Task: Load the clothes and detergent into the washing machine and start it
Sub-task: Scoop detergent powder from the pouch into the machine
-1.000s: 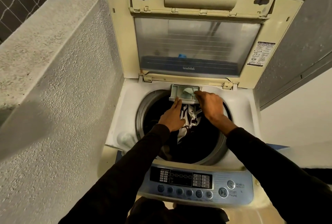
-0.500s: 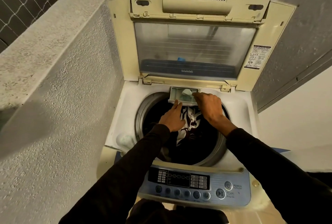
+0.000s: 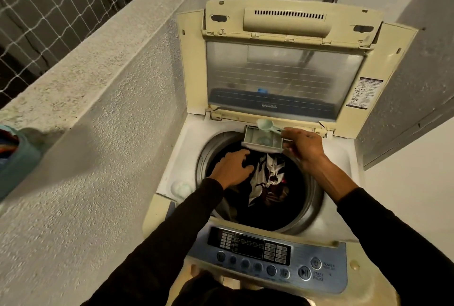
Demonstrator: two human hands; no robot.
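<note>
Rough plastered walls hem in a top-loading washing machine (image 3: 172, 148). Nearest, its control panel (image 3: 267, 254) looks unlit, so starting is surely left to do. Beyond, clothes (image 3: 267, 178) lie in the drum (image 3: 312, 197): loading looks done. The left hand (image 3: 233, 167) hovers loosely curled over the drum, holding nothing. The right hand (image 3: 303, 145) pinches a pale green scoop (image 3: 266, 125) over the pulled-out detergent drawer (image 3: 261, 140); I judge dosing nearly finished. Farthest, the lid (image 3: 285, 60) stands open, yet to be shut.
</note>
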